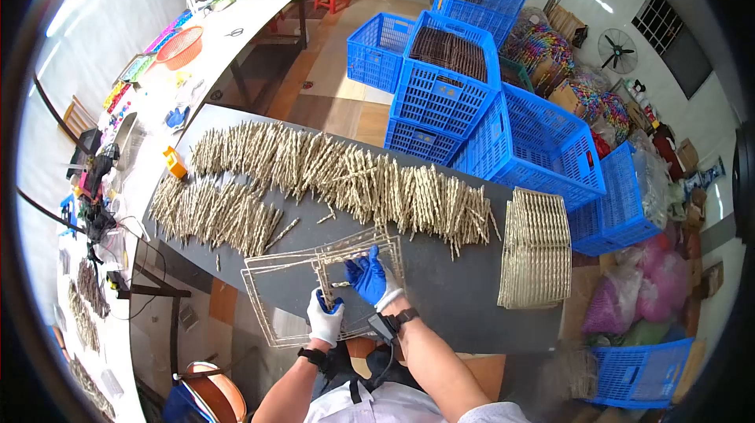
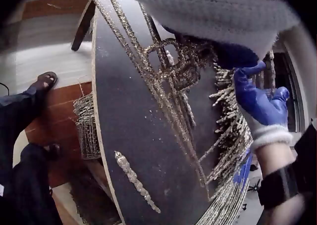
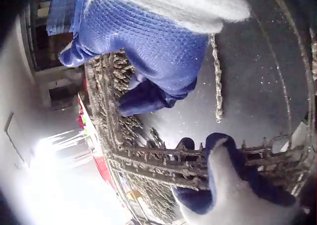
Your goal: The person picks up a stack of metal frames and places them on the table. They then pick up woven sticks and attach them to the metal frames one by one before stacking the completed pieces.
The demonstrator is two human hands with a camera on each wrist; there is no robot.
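In the head view my left hand, in a white glove with blue palm, grips the middle bars of a stack of glittery wire frames. The right wrist view shows the left thumb and fingers wrapped round these bars. My right hand, gloved alike, is over the frames' right part. Its thumb and fingers are spread apart around the side bars. Rows of glittery twisted sticks lie beyond the frames on the dark table. One loose stick lies near the table edge.
A stack of finished-looking wire racks lies at the table's right end. Blue crates stand behind and to the right. A white workbench runs along the left, with an orange basket. A yellow object sits at the table's left corner.
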